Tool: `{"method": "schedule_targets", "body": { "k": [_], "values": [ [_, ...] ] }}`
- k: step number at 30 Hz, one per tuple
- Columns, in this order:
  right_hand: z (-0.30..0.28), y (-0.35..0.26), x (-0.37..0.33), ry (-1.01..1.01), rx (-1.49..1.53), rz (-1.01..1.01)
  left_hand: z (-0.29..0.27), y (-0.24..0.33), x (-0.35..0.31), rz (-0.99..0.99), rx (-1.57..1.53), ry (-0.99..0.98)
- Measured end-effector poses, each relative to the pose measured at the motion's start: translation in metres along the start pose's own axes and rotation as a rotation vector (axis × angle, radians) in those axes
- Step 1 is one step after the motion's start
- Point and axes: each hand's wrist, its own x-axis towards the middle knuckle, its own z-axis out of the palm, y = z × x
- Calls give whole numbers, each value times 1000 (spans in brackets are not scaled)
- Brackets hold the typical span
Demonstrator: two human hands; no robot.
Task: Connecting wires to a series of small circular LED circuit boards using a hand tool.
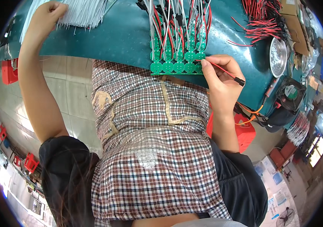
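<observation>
My right hand [222, 77] pinches a red-and-black connector wire [223, 69] between thumb and forefinger. Its black plug [239, 81] hangs out past the palm, and the bare-looking tip lies over the right side of a green circuit board panel [167, 68]. White, red and black wires [178, 22] stand up from the panel's farther rows. At the far left, my left hand [48, 17] is closed at a pile of white wires [84, 13]; whether a wire is between its fingers is hidden.
Heaps of red and black wires [261, 30] lie at the far right of the green table [127, 45]. Beside them are a metal dish [278, 57], a soldering iron [271, 87], a small black fan [290, 92] and cardboard boxes [294, 26]. A red stool [244, 132] stands below the table.
</observation>
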Motion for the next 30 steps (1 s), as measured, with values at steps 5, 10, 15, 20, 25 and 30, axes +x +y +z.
{"method": "schedule_targets", "body": {
  "k": [5,10,15,20,25,30],
  "values": [
    [0,1,0,24,-18,19,-6,11,-15,-8,-91,72],
    [1,1,0,28,-35,1,-5,33,-36,-16,-348,99],
    [2,0,0,23,-46,6,13,70,-78,118,-376,54],
    [2,-2,0,30,-28,51,62,111,-119,264,-715,123],
    [2,-2,2,22,-54,51,91,130,-144,300,-398,170],
    [1,-1,1,23,-41,47,99,129,-151,328,-183,154]
  ]
}}
